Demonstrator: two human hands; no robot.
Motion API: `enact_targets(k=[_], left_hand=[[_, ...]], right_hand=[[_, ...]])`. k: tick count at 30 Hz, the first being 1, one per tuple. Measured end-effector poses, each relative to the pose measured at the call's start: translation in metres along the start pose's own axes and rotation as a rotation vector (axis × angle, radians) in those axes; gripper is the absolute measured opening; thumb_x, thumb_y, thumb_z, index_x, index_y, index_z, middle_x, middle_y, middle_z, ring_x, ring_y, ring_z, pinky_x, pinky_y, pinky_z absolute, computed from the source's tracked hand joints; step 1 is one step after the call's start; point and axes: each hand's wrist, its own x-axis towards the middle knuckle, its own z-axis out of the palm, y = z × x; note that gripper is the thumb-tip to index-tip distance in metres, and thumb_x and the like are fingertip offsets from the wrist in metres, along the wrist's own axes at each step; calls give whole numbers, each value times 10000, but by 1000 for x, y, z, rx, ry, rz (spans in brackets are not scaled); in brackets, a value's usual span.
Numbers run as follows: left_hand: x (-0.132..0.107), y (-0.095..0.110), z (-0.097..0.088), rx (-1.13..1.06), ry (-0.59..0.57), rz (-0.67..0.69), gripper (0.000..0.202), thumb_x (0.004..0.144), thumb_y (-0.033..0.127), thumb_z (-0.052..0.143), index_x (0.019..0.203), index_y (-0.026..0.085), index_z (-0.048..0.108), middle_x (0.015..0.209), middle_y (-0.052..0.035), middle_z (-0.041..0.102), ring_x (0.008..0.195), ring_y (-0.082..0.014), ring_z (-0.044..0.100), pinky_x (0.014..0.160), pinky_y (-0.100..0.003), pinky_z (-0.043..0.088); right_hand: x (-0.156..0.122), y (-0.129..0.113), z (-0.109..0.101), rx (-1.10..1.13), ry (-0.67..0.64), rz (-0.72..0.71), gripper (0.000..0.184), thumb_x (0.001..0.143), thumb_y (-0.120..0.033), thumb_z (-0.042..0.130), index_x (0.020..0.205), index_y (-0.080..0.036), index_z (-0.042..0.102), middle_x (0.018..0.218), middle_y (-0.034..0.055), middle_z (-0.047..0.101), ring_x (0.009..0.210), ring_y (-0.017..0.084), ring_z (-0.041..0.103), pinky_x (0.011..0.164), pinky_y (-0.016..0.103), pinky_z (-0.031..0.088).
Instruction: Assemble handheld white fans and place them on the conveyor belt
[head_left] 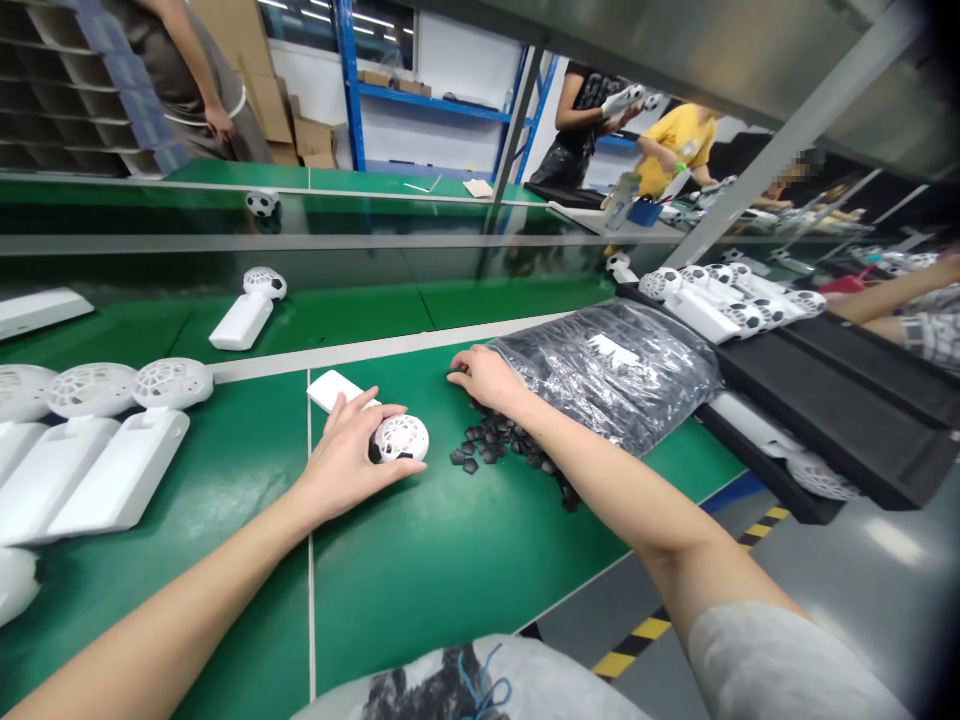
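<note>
– Across the green bench (pixel 450 560), biggest first, what's there?
– Off the right edge sits a black tray (pixel 847 400), with patched fans (pixel 720 300) racked at its far end. I'd say it's parked there to be within arm's reach. Just beside it lies a clear plastic bag (pixel 622 370) full of dark parts, probably the supply for the loose pile.
– Left side?
– That's a row of white fans (pixel 112 440) lying flat, heads away from the person and handles side by side. It reads as a queue.
– The one being handled?
– Mid-bench, a white fan (pixel 401 437) lies flat, handle pointing away, ball-cage head toward the person. Just right of it are small black pieces (pixel 502 445), spilled up against the bag's edge. My guess is that's so both hands can work close together.
– Hands?
– On the cage head, the left hand (pixel 345 460) is half closed, fingers curled over it and thumb at its near side. It's grasping the head and pinning it to the bench, likely to stop it rolling.
– Right?
– At the far end of the pile, the right hand (pixel 487 378) is palm down, fingers bent, tips on the pieces. Whether one is pinched, cannot tell
</note>
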Motion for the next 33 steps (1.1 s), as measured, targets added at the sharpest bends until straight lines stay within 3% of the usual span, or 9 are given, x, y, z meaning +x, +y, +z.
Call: enact_targets(k=[3,6,10,12,15,18,26,30,33], left_hand=[[1,1,-2,-27,-79,31,632,696,574,570,1217,224,500,1326,-104,461,1349,-320,146,1075,-560,17],[0,0,-2,-110,-169,57,619,718,497,576,1277,268,440,1401,-63,373,1362,-317,77,1064,-582,79],[0,0,3,-173,-30,9,576,687,444,618,1205,216,514,1402,-99,345,1360,-298,113,1077,-495,188],[1,-3,2,-222,-66,29,595,671,431,642,1206,204,512,1376,-108,384,1358,-285,140,1084,-463,192],[4,-12,-6,-324,-203,95,628,687,369,637,1267,227,444,1447,-90,278,1352,-266,179,1083,-434,206],[3,-15,-11,-371,-262,130,635,705,297,604,1299,233,390,1481,-83,193,1352,-255,178,1078,-421,216],[-3,1,-3,-298,-161,107,583,688,343,622,1220,191,437,1432,-103,304,1359,-255,151,1085,-426,196],[-1,0,-2,-319,-142,125,551,716,440,604,1188,198,456,1415,-91,339,1358,-254,156,1088,-413,197],[-1,-1,0,-327,-130,133,483,751,404,564,1175,197,460,1399,-85,367,1355,-254,165,1085,-414,203]], right_hand=[[12,10,6,-23,-13,31,87,762,-230,634,825,-170,645,867,71,616,802,188,569,700,275,417],[16,13,10,7,-23,20,60,743,-213,647,785,-177,625,839,44,617,760,163,563,673,253,408],[1,5,4,113,-57,-56,51,756,-190,625,785,-172,587,730,-13,604,663,106,548,628,202,410],[-17,-4,-2,255,-66,-141,43,782,-192,597,818,-171,584,715,-23,606,659,97,554,628,194,424],[-46,-19,-11,427,-69,-333,55,809,-175,571,840,-173,616,794,-1,638,734,105,576,703,216,446],[-65,-33,-14,408,-79,-525,107,834,-157,548,856,-175,652,843,28,651,801,121,582,762,247,449],[-67,-52,0,312,-47,-744,198,852,-112,492,889,-206,662,861,35,629,831,148,539,755,288,441],[-62,-56,0,356,-80,-706,83,818,-118,553,854,-175,602,796,25,616,808,155,535,748,297,432],[-58,-54,2,492,-82,-583,155,760,-116,623,880,-168,540,840,22,576,809,143,526,737,279,442]])
